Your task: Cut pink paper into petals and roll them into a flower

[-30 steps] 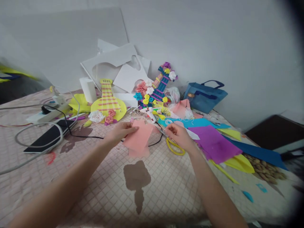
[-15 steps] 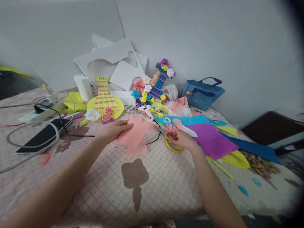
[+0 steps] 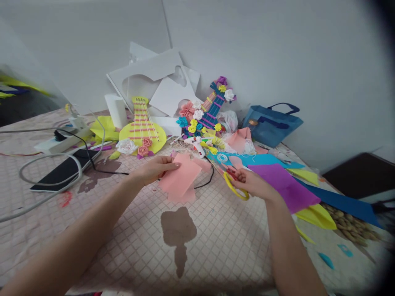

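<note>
Reaching forward, our left hand (image 3: 158, 168) pinched paper (image 3: 182, 176) while our right hand (image 3: 253, 183) curled round scissors (image 3: 228, 181) it had hovered near a second earlier.

The paper (image 3: 182, 174) is salmon pink, the scissor handles (image 3: 228, 183) yellow and red — the tablecloth (image 3: 226, 234) pale, brown-latticed.

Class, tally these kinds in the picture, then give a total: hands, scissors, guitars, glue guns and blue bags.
Hands: 2 (left hand, right hand)
Scissors: 1 pair
Guitars: 2 (yellow guitar, blue guitar)
Glue gun: 1
Blue bag: 1
Total: 7
</note>
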`<control>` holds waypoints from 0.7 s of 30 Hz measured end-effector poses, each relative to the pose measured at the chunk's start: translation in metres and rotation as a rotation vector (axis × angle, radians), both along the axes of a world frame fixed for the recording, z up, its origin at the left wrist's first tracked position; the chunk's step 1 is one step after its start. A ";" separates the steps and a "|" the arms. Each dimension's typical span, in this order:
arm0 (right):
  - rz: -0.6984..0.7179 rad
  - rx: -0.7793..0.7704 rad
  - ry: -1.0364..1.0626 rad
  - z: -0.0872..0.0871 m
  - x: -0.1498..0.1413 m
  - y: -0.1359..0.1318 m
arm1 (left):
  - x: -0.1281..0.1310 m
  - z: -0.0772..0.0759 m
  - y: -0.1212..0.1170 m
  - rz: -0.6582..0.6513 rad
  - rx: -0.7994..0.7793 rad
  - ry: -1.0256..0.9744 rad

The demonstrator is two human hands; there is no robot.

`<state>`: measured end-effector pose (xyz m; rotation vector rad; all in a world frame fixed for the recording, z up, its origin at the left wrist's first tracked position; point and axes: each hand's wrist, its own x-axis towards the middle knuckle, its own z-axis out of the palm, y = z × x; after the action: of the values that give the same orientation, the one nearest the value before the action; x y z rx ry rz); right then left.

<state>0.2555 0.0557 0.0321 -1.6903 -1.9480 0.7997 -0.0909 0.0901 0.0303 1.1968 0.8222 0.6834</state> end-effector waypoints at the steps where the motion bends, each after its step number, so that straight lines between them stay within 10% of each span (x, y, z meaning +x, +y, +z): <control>1: -0.003 -0.038 0.165 0.001 -0.003 0.000 | 0.000 0.000 -0.001 -0.012 -0.005 0.000; 6: -0.035 -0.107 0.694 -0.006 -0.054 -0.003 | 0.005 0.004 -0.006 -0.081 -0.013 0.006; 14: 0.017 -0.217 0.919 -0.022 -0.110 -0.020 | 0.020 0.000 -0.018 -0.139 -0.009 0.086; 21: -0.135 -0.123 1.029 -0.025 -0.114 -0.019 | 0.021 0.003 -0.008 0.125 -0.304 -0.187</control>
<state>0.1416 0.0366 0.0073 -1.0691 -1.0700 1.3862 -0.0702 0.0822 0.0329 0.8001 0.8151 0.7309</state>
